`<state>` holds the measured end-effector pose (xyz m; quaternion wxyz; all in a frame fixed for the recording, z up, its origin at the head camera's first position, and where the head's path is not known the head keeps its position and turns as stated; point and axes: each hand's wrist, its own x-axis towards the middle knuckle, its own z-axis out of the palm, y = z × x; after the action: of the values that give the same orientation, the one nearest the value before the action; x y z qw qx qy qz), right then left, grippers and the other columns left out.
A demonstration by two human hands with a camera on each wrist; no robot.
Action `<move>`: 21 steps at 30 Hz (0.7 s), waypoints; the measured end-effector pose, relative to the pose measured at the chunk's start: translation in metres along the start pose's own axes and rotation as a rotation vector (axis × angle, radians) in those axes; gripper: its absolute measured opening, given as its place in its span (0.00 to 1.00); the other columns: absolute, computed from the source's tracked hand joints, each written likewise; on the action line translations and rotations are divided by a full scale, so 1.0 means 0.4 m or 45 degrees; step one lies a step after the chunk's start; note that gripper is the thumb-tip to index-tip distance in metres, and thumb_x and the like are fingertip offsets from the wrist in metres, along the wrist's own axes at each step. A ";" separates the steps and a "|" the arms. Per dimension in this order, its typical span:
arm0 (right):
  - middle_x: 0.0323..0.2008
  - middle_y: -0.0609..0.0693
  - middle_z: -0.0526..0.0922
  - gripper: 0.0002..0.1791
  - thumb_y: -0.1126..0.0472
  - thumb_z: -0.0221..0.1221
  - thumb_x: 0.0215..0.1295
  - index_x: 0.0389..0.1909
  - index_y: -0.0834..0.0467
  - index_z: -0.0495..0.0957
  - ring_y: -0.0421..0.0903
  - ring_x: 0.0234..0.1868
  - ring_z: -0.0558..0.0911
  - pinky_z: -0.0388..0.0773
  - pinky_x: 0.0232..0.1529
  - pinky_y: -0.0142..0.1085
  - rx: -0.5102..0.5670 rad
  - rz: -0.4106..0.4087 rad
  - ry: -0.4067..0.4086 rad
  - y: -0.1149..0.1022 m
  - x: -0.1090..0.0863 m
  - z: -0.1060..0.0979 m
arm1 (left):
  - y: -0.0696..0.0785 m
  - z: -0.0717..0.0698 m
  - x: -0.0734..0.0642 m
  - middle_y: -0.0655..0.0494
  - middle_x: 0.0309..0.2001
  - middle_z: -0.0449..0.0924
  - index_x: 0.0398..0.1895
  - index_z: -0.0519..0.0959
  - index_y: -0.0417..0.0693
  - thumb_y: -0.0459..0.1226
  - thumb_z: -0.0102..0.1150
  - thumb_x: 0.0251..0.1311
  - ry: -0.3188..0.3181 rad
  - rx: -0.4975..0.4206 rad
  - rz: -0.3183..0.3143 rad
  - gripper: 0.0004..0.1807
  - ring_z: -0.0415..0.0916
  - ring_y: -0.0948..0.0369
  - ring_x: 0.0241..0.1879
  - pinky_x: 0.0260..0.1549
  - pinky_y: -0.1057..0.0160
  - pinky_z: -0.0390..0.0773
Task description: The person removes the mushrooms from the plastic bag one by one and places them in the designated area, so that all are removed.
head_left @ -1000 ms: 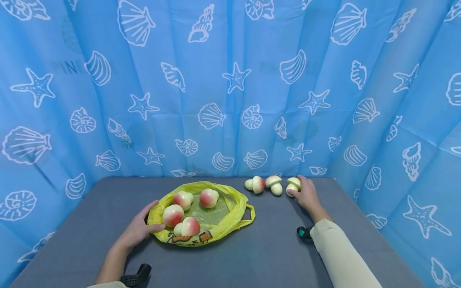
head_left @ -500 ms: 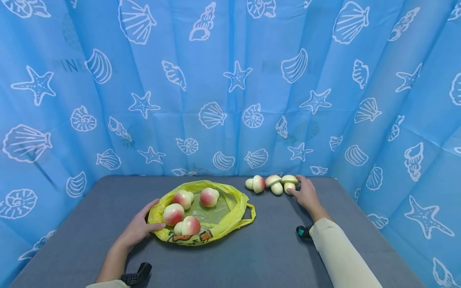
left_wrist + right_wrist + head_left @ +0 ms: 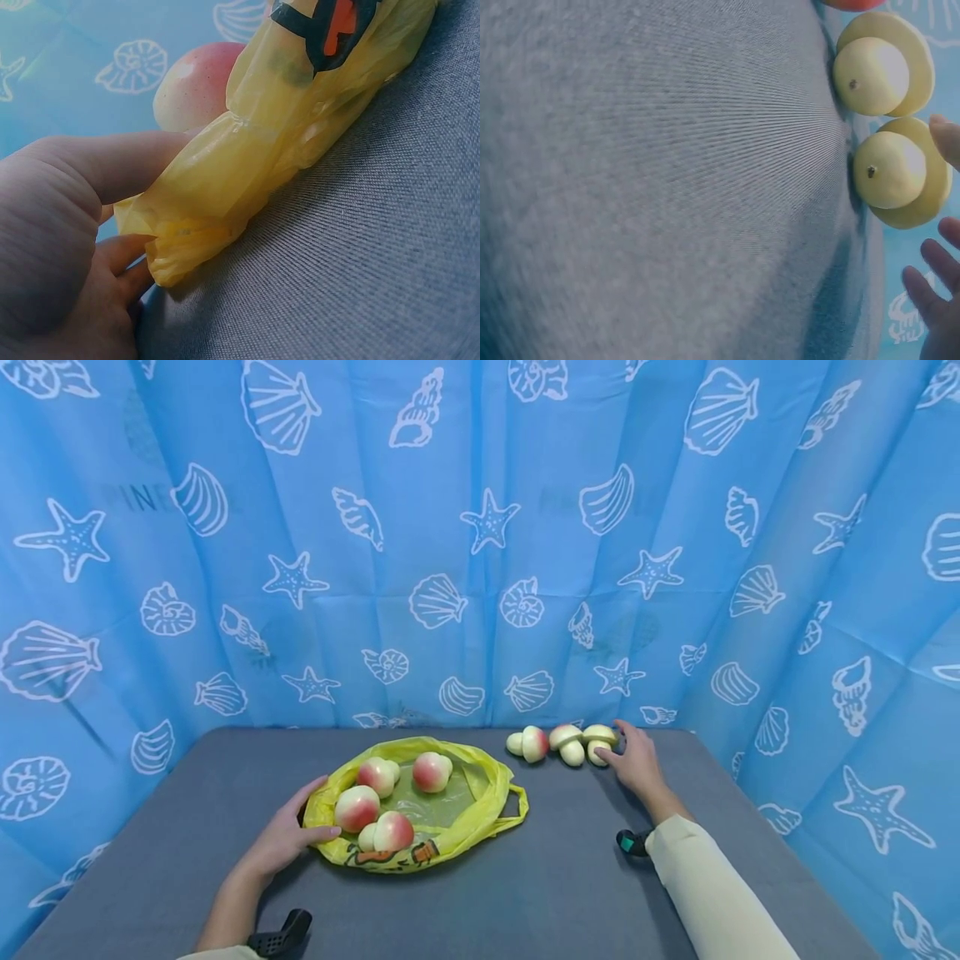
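Note:
At the left of the grey table, my left hand [image 3: 288, 828] holds the left end of an open yellow plastic bag [image 3: 480, 827]. My thumb lies over the near rim and partly behind the plastic in the left wrist view. Inside lie several toy mushrooms [image 3: 357, 808] with cream and red caps. Toward the back right, three more form a row: a red-capped one [image 3: 535, 744], a middle one [image 3: 566, 739] and a right one [image 3: 600, 733] with a pale green cap. My right hand [image 3: 637, 768] is spread beside the right mushroom, thumb near its stem, other fingers apart from it.
The grey table [image 3: 555, 893] ends at a blue curtain [image 3: 480, 568] with white shell and starfish prints. A bag handle [image 3: 517, 806] sticks out to the right. Black wrist devices [image 3: 285, 935] sit on both wrists.
My right hand slid the right mushroom left until it stood close against the middle one, and its fingers have since spread off it. The left hand and bag look unchanged.

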<state>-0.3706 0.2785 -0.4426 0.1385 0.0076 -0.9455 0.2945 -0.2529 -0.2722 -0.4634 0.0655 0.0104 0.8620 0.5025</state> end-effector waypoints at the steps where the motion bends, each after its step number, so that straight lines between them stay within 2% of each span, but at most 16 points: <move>1: 0.60 0.70 0.67 0.37 0.54 0.62 0.66 0.69 0.67 0.60 0.68 0.62 0.64 0.64 0.57 0.61 0.006 -0.004 0.013 0.000 -0.001 -0.001 | -0.001 0.000 0.000 0.34 0.73 0.45 0.77 0.47 0.46 0.49 0.68 0.56 0.002 0.002 -0.004 0.53 0.45 0.37 0.69 0.61 0.30 0.48; 10: 0.58 0.69 0.72 0.31 0.58 0.62 0.66 0.66 0.67 0.65 0.65 0.59 0.70 0.67 0.56 0.59 0.085 -0.072 0.171 -0.020 -0.003 -0.018 | -0.007 -0.002 -0.003 0.34 0.74 0.45 0.77 0.48 0.46 0.50 0.68 0.54 0.002 -0.001 -0.018 0.53 0.43 0.37 0.70 0.62 0.30 0.46; 21: 0.54 0.64 0.78 0.30 0.56 0.62 0.66 0.66 0.63 0.68 0.64 0.56 0.72 0.68 0.54 0.58 0.115 -0.091 0.231 -0.080 0.013 -0.038 | 0.000 -0.002 0.000 0.34 0.73 0.44 0.77 0.46 0.45 0.49 0.68 0.56 -0.002 0.016 -0.002 0.53 0.44 0.37 0.69 0.62 0.30 0.48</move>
<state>-0.3687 0.2609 -0.4115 0.2336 0.0206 -0.9140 0.3312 -0.2530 -0.2729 -0.4631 0.0665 0.0107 0.8651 0.4970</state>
